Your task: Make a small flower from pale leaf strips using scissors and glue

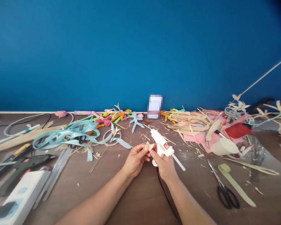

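Between the fingertips of my left hand (136,158) is a small pale piece shaped like petals (150,146), looking like raffia or husk. My right hand (165,165) is wrapped around a white hot glue gun (159,140), whose nozzle points up and away to the left. A clear glue stick (179,163) sticks out of its back end, and a black cord (165,189) runs down toward me. My two hands almost meet, and the right fingertips are close to the pale piece. Whether they touch it I cannot tell.
On the right lie black-handled scissors (222,187) and a pale green ribbon (236,186), below a heap of raffia strips (189,120). Light-blue ribbon (67,136), a black glue gun (21,170) and a white power strip (25,197) occupy the left. A blurred upright card (155,106) stands against the blue wall.
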The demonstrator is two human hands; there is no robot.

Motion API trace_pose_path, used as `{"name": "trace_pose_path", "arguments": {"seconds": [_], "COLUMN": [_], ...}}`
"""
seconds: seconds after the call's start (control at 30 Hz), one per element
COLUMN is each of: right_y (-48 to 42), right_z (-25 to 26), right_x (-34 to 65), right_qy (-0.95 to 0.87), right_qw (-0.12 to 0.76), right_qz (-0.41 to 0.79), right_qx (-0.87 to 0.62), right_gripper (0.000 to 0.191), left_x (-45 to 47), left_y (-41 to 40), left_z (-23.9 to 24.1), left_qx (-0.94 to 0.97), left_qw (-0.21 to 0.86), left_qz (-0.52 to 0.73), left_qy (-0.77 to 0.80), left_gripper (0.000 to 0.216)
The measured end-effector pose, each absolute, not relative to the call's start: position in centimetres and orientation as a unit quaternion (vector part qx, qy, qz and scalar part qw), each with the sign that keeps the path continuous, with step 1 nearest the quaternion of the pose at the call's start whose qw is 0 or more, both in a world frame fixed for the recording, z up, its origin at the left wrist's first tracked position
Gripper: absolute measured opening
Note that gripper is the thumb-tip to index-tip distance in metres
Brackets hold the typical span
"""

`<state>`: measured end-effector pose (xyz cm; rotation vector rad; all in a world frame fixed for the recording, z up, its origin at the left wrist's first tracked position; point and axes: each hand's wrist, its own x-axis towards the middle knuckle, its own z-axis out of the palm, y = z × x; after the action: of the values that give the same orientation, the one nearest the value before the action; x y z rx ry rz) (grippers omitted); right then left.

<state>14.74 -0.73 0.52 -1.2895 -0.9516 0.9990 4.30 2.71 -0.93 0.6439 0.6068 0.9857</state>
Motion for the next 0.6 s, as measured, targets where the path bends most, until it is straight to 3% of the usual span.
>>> {"name": "trace_pose_path", "arguments": {"seconds": [0.3,0.6], "right_y": [-0.9,-1.2], "right_z": [1.7,-0.1], "right_x": [14.8,13.7], "right_qy": [-0.497,-0.529], "right_qw": [0.524,0.538], "right_qz": [0.309,0.186], "right_qx": [-0.619,-0.629], "right_gripper": [0.013,0.014], "left_x": [4.2,4.5], "left_y": [2.6,2.3], "left_z": [-1.0,-1.1], "left_qx": [0.308,0.307], "left_qw": [0.799,0.790], "left_qz": [0.458,0.475], "left_qy": [0.239,0.239], "left_gripper": [0.014,0.013]}}
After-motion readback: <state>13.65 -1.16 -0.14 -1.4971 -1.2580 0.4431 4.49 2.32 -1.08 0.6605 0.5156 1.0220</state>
